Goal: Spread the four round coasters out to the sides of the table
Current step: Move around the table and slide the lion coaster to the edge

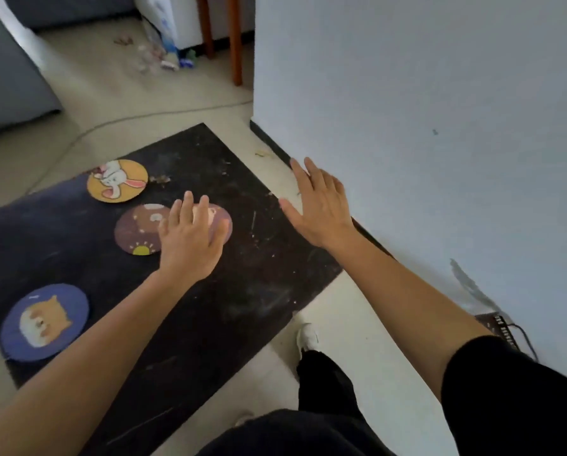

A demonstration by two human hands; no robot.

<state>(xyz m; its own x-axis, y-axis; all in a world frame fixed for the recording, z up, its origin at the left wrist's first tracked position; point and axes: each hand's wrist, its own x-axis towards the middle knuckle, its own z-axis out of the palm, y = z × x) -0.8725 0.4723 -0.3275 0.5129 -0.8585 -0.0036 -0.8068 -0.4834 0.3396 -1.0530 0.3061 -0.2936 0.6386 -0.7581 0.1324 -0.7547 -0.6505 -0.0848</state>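
A low black table (242,284) carries the round coasters. At its far left lies a yellow coaster with a rabbit (117,181). A brown coaster with a bear (137,230) sits mid-table, and a pink coaster (226,225) overlaps its right side. The blue coaster with an animal (43,322) is near the front left edge. My left hand (190,238) lies flat with fingers spread over the pink and brown coasters, hiding most of the pink one. My right hand (318,209) is open, palm down, at the table's right edge, holding nothing.
A white wall (407,126) with a dark baseboard runs close along the table's right side. My foot in a white shoe (306,335) stands by the near corner. A grey sofa (9,83), wooden legs (236,44), floor litter and a cable lie beyond.
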